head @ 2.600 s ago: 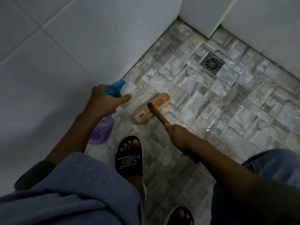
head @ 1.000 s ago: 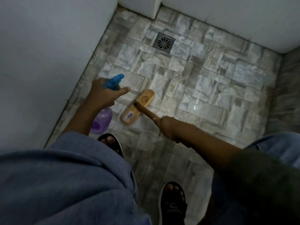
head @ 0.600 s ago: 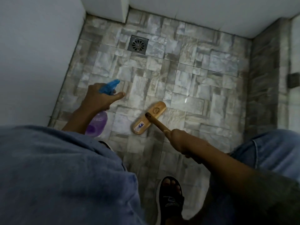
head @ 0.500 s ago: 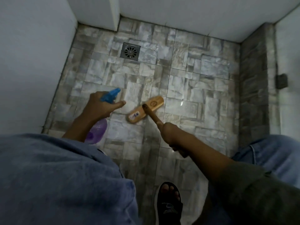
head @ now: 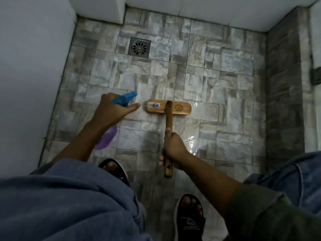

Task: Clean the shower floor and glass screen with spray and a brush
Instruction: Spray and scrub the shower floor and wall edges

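Fingers (head: 161, 158) of the right hand (head: 174, 146) clamp the brush handle (head: 168, 119); the left hand (head: 111, 113) grips the spray bottle (head: 106, 140), which the wrist partly hides.

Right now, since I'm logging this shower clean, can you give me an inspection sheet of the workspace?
Surface: stone-pattern tiled floor, wet glints beside the brush handle.
Job's things: wooden brush, head down on the floor; spray bottle, purple body, blue trigger head.
Clutter: nothing seen.
Grips: left hand holds the spray bottle; right hand grips the brush handle.
Cables: nothing seen.
Surroundings: square drain near the far left corner; white walls; black slippers on both feet.
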Action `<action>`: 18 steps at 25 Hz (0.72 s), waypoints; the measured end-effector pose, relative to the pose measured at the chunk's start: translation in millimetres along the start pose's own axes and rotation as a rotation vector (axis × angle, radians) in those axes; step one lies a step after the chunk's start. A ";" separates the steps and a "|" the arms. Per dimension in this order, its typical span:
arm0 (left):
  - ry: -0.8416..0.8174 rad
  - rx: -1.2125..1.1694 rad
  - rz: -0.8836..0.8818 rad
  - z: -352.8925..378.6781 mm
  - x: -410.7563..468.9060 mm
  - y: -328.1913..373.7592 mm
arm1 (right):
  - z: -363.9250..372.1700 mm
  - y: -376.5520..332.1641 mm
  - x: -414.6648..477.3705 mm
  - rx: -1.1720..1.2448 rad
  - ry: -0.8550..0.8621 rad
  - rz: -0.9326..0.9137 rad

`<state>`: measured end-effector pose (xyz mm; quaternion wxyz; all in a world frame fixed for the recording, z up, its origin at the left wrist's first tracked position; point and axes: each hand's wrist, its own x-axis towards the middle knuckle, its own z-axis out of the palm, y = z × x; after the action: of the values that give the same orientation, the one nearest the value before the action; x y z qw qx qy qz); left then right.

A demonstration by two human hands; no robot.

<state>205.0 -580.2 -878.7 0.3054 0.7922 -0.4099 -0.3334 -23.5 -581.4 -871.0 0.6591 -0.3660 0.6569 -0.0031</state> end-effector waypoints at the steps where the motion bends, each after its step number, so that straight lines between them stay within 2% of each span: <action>1: 0.022 -0.002 0.007 -1.7 0.5 0.7 | 5.8 2.7 -3.7 0.019 0.012 0.005; 5: 0.003 0.034 0.097 -15.3 3.2 -6.8 | 26.3 65.2 -40.5 -0.105 -0.002 0.072; 7: -0.015 0.057 0.120 -21.5 0.4 -11.2 | 29.5 48.6 -19.3 -0.099 0.007 0.022; 11: 0.042 0.068 0.045 -28.5 -5.8 -14.9 | 23.3 -14.0 17.2 0.014 0.058 0.031; 16: 0.049 0.024 0.026 -26.7 -10.2 -20.4 | 52.8 84.1 -53.8 -0.057 0.095 0.102; 18: 0.066 0.019 0.048 -26.6 -10.4 -17.7 | 71.1 70.6 -31.1 -0.106 0.137 0.077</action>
<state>229.0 -557.3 -873.5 0.3192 0.7956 -0.4214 -0.2957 0.3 -480.5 -887.8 0.5918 -0.3738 0.7135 0.0321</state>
